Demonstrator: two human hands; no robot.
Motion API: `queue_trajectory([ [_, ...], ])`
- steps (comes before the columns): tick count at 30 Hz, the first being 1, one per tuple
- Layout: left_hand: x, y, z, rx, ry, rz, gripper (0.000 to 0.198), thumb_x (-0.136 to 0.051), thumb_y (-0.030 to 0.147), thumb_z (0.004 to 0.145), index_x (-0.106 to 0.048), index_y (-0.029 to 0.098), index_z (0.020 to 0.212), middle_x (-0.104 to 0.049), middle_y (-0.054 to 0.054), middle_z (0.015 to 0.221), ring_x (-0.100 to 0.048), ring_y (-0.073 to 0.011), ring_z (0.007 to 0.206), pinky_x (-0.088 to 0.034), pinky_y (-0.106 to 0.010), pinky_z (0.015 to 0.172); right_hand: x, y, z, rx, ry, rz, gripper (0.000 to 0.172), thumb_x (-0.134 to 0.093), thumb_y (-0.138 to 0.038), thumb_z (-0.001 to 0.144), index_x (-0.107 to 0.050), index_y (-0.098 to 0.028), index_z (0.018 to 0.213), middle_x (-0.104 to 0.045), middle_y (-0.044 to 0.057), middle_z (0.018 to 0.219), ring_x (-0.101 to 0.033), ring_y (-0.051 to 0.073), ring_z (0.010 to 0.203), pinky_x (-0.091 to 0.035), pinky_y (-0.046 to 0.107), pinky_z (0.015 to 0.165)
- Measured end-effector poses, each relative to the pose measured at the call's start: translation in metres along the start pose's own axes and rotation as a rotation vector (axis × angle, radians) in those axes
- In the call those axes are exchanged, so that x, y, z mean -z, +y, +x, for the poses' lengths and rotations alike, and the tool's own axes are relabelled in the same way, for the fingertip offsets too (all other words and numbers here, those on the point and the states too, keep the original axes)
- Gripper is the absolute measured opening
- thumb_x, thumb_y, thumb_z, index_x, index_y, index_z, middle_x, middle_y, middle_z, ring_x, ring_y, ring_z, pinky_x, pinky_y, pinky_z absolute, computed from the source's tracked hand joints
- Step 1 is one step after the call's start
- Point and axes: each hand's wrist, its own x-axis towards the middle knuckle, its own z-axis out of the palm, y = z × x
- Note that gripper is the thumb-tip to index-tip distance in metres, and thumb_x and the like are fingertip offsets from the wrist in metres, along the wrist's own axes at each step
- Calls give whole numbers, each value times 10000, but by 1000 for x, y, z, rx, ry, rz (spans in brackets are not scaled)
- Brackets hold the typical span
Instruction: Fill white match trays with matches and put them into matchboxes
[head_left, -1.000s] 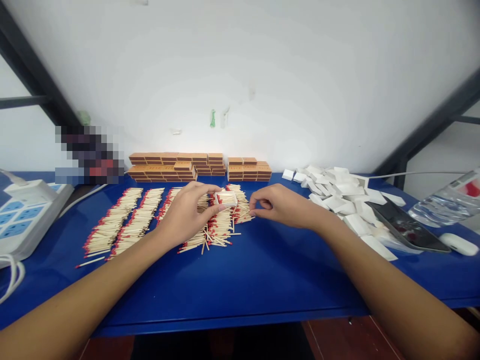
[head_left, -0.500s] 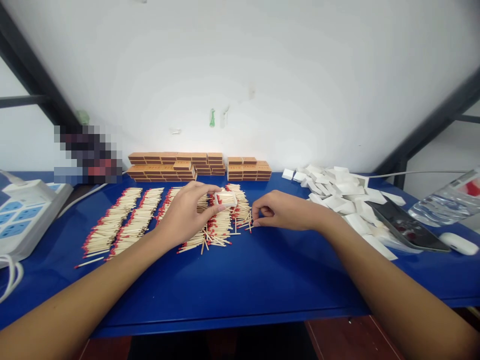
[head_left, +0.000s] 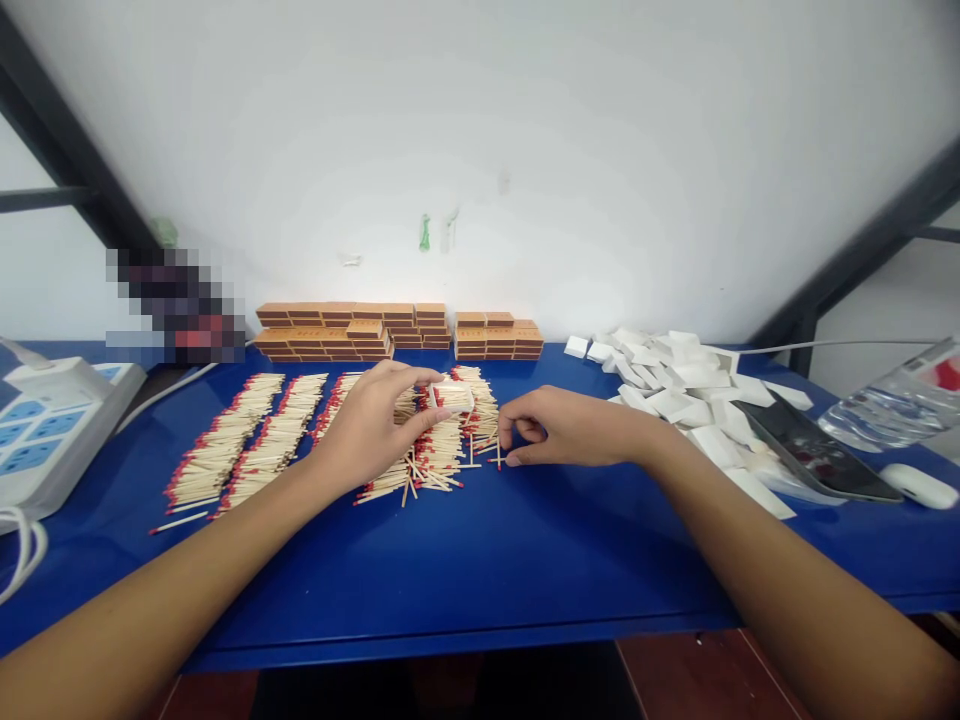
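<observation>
My left hand (head_left: 371, 425) pinches a small white matchbox tray (head_left: 453, 397) between thumb and fingers, holding it just above the heaps of red-tipped matches (head_left: 439, 455) on the blue table (head_left: 480, 560). My right hand (head_left: 562, 428) rests low on the table at the right edge of the match heap. Its fingers are curled in a pinch on a few matches (head_left: 498, 457). More matches lie in rows (head_left: 240, 440) to the left.
Stacked brown matchboxes (head_left: 397, 332) line the back wall. A heap of white trays (head_left: 675, 385) lies at the right, beside a phone (head_left: 814, 450), a white mouse (head_left: 919, 485) and a clear bag (head_left: 900, 400). A white power strip (head_left: 45, 420) sits at the left edge.
My right hand has dropped lower and nearer along the match heap's right edge, pinching at loose matches. The left hand with the tray has stayed put.
</observation>
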Motion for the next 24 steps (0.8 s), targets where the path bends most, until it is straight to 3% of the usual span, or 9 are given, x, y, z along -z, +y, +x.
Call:
queue_trajectory([
  [3, 0, 1, 0, -11, -9, -4, 332, -726, 432, 945, -705, 232, 1209, -745, -55, 1189, -654, -246, 1139, -506, -417, 1018, -1, 2, 1, 58, 32, 25, 177, -745, -314, 859, -726, -226, 1011, -442, -67, 661, -424, 121, 583, -302, 272, 587],
  [7, 0, 1, 0, -9, -13, -2, 331, -734, 429, 936, -705, 240, 1206, -746, -54, 1199, -657, -252, 1138, -512, -419, 1012, -3, 2, 4, 86, 19, 35, 123, -715, -330, 886, -743, -221, 936, -403, -66, 643, -403, 120, 575, -294, 274, 591],
  [11, 0, 1, 0, -11, -12, -9, 323, -735, 429, 936, -705, 242, 1198, -745, -54, 1194, -655, -252, 1143, -508, -432, 1024, -5, 0, 6, 68, 6, 22, 146, -678, -330, 910, -719, -203, 850, -427, -59, 633, -407, 117, 573, -300, 278, 587],
  [24, 2, 3, 0, -9, -20, -9, 325, -731, 426, 940, -701, 244, 1208, -744, -53, 1200, -653, -249, 1143, -508, -424, 1015, -3, -7, 2, 17, 2, 21, 129, -706, -320, 865, -725, -198, 827, -492, -48, 631, -426, 120, 573, -316, 279, 589],
])
